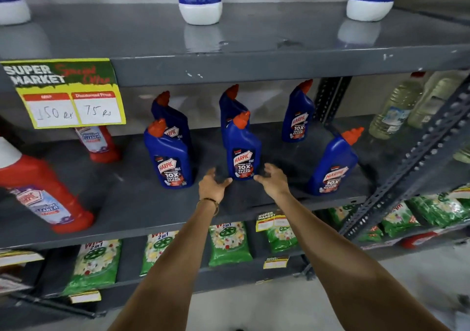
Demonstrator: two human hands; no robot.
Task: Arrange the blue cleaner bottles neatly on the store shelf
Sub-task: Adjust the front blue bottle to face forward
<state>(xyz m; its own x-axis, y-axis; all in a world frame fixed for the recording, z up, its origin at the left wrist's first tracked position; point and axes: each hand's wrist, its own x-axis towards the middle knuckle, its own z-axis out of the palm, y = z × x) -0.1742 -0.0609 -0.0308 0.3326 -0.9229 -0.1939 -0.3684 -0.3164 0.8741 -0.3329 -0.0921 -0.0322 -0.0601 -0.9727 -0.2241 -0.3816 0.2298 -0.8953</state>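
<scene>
Mid frame, middle shelf point(142, 203): six blue Harpic bottles in two loose rows. Front-left bottle point(170, 156) upright. Left hand point(213, 183) and right hand point(273, 180) flank the front-centre bottle point(243, 150), fingers spread, gripping nothing. Front-right bottle point(334, 164) leans, out of line. Judgement: spacing mostly done; front-right straightening left.

Grey shelf point(127, 203) with blue bottles point(243, 150), red bottles point(48, 198).

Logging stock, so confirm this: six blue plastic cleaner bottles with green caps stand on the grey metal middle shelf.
Wrong on one point: the head view shows the blue plastic cleaner bottles have orange-red caps, not green. Six do stand on the grey metal middle shelf.
</scene>
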